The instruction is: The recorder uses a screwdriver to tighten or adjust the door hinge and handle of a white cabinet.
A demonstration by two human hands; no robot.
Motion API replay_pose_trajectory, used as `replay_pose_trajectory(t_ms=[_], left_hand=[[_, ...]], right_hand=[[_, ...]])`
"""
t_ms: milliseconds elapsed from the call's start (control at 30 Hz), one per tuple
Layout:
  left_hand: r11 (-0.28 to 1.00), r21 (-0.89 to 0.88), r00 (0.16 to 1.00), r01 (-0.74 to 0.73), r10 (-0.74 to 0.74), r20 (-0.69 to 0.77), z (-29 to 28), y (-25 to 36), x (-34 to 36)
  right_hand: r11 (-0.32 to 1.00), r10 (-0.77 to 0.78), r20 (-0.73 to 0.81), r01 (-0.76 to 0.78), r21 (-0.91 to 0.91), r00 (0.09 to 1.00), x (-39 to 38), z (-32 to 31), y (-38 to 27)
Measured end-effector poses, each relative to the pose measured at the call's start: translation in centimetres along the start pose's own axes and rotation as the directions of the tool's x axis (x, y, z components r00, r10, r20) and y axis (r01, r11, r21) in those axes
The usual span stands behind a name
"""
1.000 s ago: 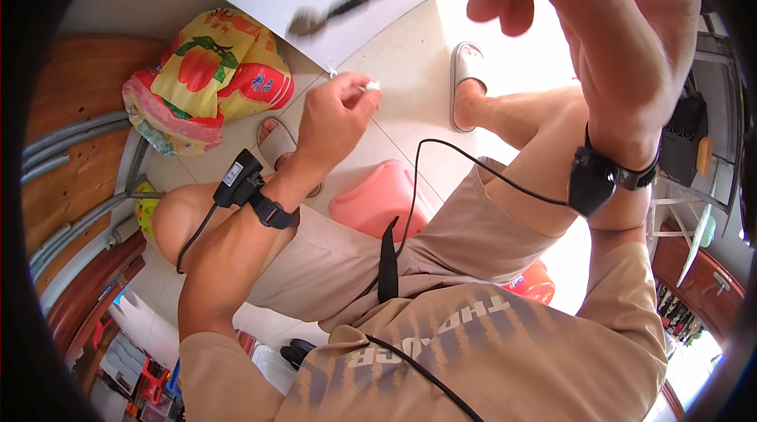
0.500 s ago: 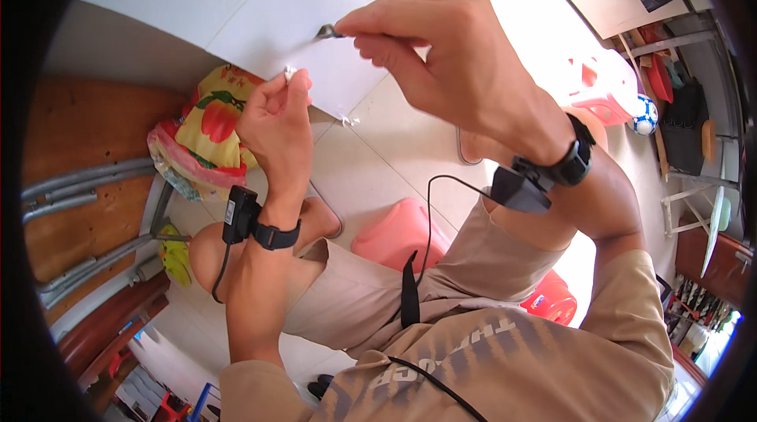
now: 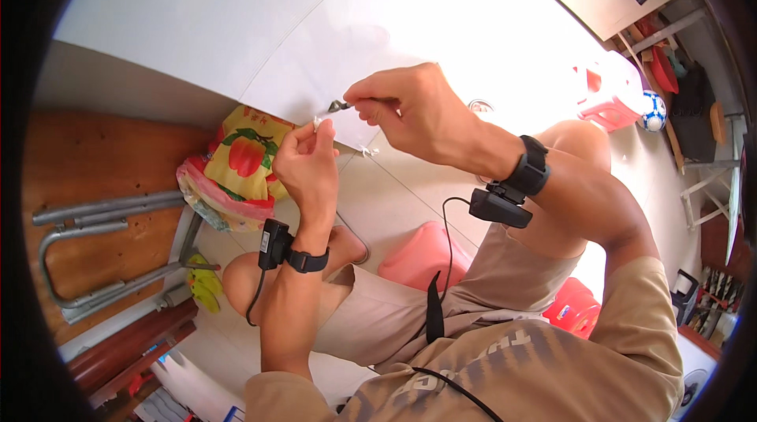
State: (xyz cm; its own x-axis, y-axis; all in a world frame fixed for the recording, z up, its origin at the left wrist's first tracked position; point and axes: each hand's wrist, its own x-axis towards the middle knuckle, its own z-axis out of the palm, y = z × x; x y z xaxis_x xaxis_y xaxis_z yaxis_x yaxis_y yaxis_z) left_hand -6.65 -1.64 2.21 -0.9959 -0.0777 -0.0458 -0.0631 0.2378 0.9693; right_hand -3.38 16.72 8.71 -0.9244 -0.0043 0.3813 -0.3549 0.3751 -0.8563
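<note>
Fingers of our left hand (image 3: 309, 155) pinched a small white piece (image 3: 317, 121) at the white panel's (image 3: 410, 35) lower edge, steadying it, while our right hand (image 3: 402, 106) gripped a slim metal tool (image 3: 341, 106) whose tip met it.

Below me lay a pale tiled floor (image 3: 410, 193), brightly lit from the upper right. A white panel (image 3: 236, 20) spanned the top. To my left sat a wooden surface (image 3: 87, 162) carrying grey metal tubes (image 3: 102, 209). A football (image 3: 653, 110) rested far right.
</note>
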Motion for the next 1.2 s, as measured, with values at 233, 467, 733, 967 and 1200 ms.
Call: replay_pose_trajectory(t_ms=[233, 467, 733, 967, 1200], left_hand=[[0.995, -0.098, 1.0, 0.016, -0.014, 0.016, -0.7, 0.4, -0.1], [0.994, -0.074, 0.997, 0.079, -0.077, 0.022, -1.4, 1.2, -0.5], [0.981, -0.191, 0.995, -0.015, 0.034, 0.097, -1.0, -0.1, -0.1], [0.993, -0.116, 0.994, -0.005, 0.018, 0.108, -0.6, -0.7, -0.3], [0.992, -0.124, 0.999, -0.02, 0.026, 0.042, -0.4, 0.4, 0.3]], right_hand=[[0.986, -0.138, -0.12, 0.147, 0.072, 0.983, 0.2, 0.2, -0.5], [0.995, -0.071, -0.232, 0.053, -0.081, 0.97, 0.0, 0.2, -2.6], [0.999, 0.015, -0.253, -0.027, -0.044, 0.967, 0.9, -1.0, -3.0], [0.991, 0.007, -0.161, -0.029, -0.134, 0.987, 0.5, -0.5, -2.0], [0.966, -0.203, -0.149, 0.172, -0.194, 0.968, 0.1, 0.9, 0.3]])
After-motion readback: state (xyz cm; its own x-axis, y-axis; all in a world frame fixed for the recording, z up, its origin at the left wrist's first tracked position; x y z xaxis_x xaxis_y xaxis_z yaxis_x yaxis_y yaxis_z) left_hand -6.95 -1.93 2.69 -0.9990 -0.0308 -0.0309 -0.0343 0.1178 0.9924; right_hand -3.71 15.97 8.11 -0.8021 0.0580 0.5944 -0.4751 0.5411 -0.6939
